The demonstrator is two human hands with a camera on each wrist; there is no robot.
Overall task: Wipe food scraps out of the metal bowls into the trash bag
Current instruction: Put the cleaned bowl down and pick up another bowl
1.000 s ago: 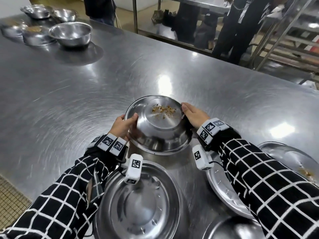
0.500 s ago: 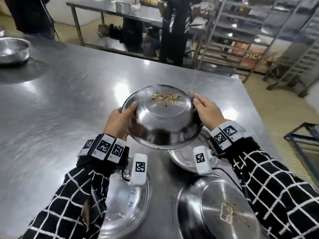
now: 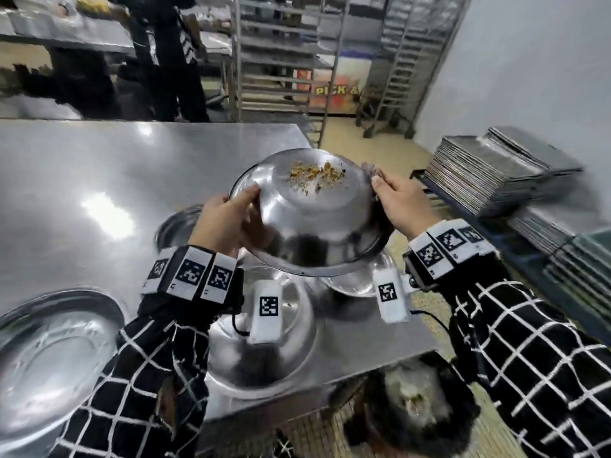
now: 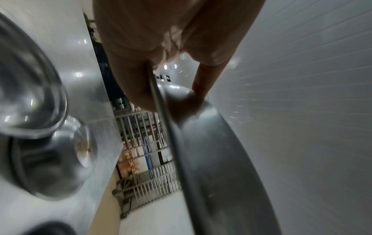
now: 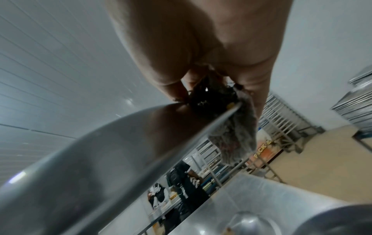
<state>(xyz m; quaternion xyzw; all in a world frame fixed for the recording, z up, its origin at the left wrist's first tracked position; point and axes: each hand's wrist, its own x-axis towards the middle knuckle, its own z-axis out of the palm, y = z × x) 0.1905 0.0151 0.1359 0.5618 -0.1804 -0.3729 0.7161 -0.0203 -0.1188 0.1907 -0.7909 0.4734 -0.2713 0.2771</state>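
I hold a metal bowl tilted in the air above the table's right end. Yellow-brown food scraps stick to its flat round face, which is turned up toward me. My left hand grips the left rim, thumb on one side and fingers on the other. My right hand pinches the right rim together with a grey cloth. The black trash bag gapes below the table's near right corner, with pale scraps inside it. The held bowl fills much of both wrist views.
Other metal bowls stand on the steel table: one at the near left, one under my wrists, more beneath the held bowl. A stack of metal trays lies right. Racks and people stand behind.
The bowl has come up off the table and travelled right with both hands, over the other bowls. My view has swung right, so the table's end and the trash bag now show.
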